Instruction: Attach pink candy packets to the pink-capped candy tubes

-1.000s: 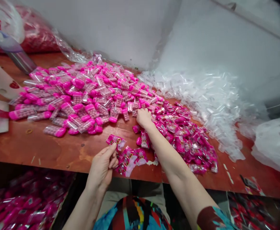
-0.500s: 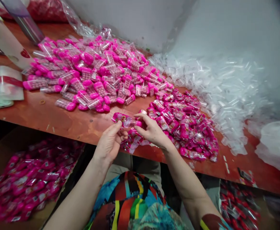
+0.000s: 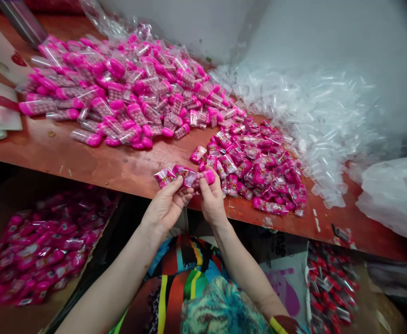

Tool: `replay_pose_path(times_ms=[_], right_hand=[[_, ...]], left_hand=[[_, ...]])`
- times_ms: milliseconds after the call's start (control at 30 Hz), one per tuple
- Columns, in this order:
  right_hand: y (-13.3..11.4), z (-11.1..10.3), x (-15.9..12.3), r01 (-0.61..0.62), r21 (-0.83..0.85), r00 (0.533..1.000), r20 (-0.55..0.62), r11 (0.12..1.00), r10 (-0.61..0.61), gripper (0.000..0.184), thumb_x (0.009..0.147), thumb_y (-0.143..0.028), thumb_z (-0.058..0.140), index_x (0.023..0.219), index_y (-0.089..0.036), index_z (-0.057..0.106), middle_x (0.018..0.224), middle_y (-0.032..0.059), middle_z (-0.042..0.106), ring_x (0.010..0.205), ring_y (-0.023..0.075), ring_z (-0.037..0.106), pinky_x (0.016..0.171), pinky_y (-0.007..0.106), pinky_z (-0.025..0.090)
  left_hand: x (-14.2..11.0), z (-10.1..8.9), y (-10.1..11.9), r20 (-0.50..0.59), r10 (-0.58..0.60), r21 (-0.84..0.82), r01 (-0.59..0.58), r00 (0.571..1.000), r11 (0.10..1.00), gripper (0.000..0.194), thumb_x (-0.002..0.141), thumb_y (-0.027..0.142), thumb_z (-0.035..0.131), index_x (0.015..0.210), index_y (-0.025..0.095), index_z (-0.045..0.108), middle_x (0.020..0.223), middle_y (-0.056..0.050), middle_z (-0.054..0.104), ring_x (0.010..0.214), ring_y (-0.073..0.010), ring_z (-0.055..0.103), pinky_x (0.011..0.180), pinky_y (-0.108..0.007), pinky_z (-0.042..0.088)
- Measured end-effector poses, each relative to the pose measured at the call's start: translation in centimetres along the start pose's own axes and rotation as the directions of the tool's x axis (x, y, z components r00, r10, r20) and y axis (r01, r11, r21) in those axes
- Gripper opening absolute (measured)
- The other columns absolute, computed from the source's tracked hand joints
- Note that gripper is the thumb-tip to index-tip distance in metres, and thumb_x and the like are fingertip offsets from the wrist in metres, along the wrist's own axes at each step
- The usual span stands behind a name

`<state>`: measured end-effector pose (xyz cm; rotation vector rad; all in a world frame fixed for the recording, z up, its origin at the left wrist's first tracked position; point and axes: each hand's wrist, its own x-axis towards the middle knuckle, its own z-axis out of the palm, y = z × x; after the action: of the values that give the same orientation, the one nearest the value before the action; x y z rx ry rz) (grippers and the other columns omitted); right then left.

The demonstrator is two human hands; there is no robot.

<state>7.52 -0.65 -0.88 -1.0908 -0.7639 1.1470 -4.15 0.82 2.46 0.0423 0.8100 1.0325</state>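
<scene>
The two hands are working close together over the near edge of the table (image 3: pixel 127 162), with only a narrow gap showing between them. The left hand (image 3: pixel 167 202) is pinching a printed pink wrapper (image 3: pixel 185 175) between thumb and fingers. The right hand (image 3: pixel 212 195) is gripping a small pink-capped bottle (image 3: pixel 208 176), its thumb pressing near the cap.

The bottle is lying between the hands, just beyond the fingertips on the far side. Its long axis is running left to right across the scene, the cap pointing right and the body pointing left toward the wrapper. The wrapper is stretching along much the same line, so the two are sitting end to end; fingers and shine are hiding whether the bottle's body is inside the wrapper or only touching it. The right hand is staying nearer the cap, the left nearer the wrapper.

Around them, a heap of capped bottles (image 3: pixel 120 93) is spreading over the far left, a heap of wrapped bottles (image 3: pixel 259 171) is lying just right of the right hand, and a mound of clear plastic pieces (image 3: pixel 304 116) is filling the far right.
</scene>
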Motion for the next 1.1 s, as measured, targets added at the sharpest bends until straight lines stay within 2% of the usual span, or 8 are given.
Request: replay_pose_path(times_ms=[200,567,633,700,767,867,1000,1100], right_hand=[[-1.4,-1.4,0.4,0.05,-0.182,0.999,0.018,0.982,-0.048,0.039,0.083,-0.038,0.07,0.115,-0.022,0.055,0.096,0.001,0.066,0.084,0.0129,0.063,0.079,0.028,0.054],[-0.5,-1.4,-0.5,0.05,-0.148,0.996,0.085,0.988,-0.037,0.026,0.093,-0.039,0.056,0.113,-0.023,0.063,0.112,0.0032,0.067,0.104,0.0161,0.063,0.1,0.034,0.047],[-0.6,-1.9,-0.4,0.061,-0.13,0.998,0.035,0.99,-0.057,0.023,0.093,-0.04,0.055,0.106,-0.023,0.063,0.103,0.0028,0.068,0.092,0.0147,0.065,0.091,0.032,0.052],[-0.9,-2.4,-0.3,0.051,-0.134,0.999,-0.006,0.99,-0.052,0.022,0.094,-0.042,0.054,0.103,-0.024,0.062,0.087,0.0002,0.065,0.07,0.0115,0.061,0.07,0.027,0.054],[-1.4,-2.8,-0.5,-0.011,-0.156,1.0,0.009,0.988,0.012,0.027,0.094,-0.045,0.052,0.11,-0.025,0.061,0.077,-0.0023,0.059,0.054,0.0088,0.051,0.049,0.022,0.045],[-1.8,-3.0,-1.2,-0.098,-0.201,0.989,0.089,0.975,0.118,0.042,0.096,-0.051,0.042,0.129,-0.028,0.056,0.075,-0.0018,0.057,0.049,0.0094,0.045,0.04,0.021,0.036],[-1.8,-2.6,-2.1,0.025,-0.415,0.984,0.173,0.909,0.051,0.05,0.099,-0.048,0.036,0.143,-0.027,0.046,0.094,0.004,0.065,0.073,0.016,0.06,0.063,0.03,0.053],[-1.6,-2.4,-2.2,0.219,-0.601,0.972,0.202,0.769,-0.119,0.047,0.099,-0.043,0.04,0.143,-0.025,0.046,0.121,0.0091,0.061,0.11,0.0216,0.059,0.096,0.04,0.05]], left_hand=[[0.0,-0.1,-0.4,-0.007,-0.017,-0.002,0.017,1.0,1.0,0.01,0.09,0.009,0.059,0.087,0.009,0.068,0.072,-0.007,0.072,0.057,-0.0124,0.067,0.055,-0.022,0.058],[0.3,-0.4,-1.9,-0.001,-0.077,-0.007,0.077,0.997,0.997,0.007,0.087,0.01,0.062,0.086,0.008,0.069,0.073,-0.007,0.072,0.057,-0.0133,0.068,0.056,-0.023,0.059],[0.3,-0.4,-1.7,-0.01,-0.071,-0.002,0.071,0.997,0.997,0.006,0.087,0.011,0.063,0.086,0.009,0.068,0.072,-0.006,0.072,0.057,-0.0133,0.067,0.054,-0.023,0.058],[0.2,-0.3,-1.3,-0.04,-0.062,-0.002,0.062,0.997,0.998,0.009,0.089,0.013,0.061,0.083,0.01,0.067,0.068,-0.006,0.07,0.055,-0.0129,0.066,0.052,-0.022,0.057],[0.2,-0.2,-1.1,-0.075,-0.047,-0.007,0.047,0.996,0.999,0.012,0.09,0.013,0.06,0.08,0.01,0.065,0.065,-0.005,0.069,0.054,-0.0125,0.066,0.052,-0.021,0.057],[0.3,0.0,-1.1,-0.093,-0.031,0.003,0.031,0.995,1.0,0.012,0.09,0.013,0.06,0.081,0.009,0.065,0.067,-0.006,0.07,0.054,-0.0129,0.066,0.051,-0.022,0.056],[0.3,0.1,-1.4,-0.089,-0.012,0.008,0.013,0.996,1.0,0.009,0.09,0.014,0.06,0.085,0.009,0.067,0.07,-0.007,0.071,0.052,-0.0124,0.064,0.049,-0.021,0.055],[0.2,0.1,-1.6,-0.077,-0.012,0.011,0.013,0.997,1.0,0.01,0.09,0.014,0.06,0.086,0.01,0.068,0.069,-0.006,0.071,0.052,-0.0121,0.065,0.051,-0.021,0.055]])
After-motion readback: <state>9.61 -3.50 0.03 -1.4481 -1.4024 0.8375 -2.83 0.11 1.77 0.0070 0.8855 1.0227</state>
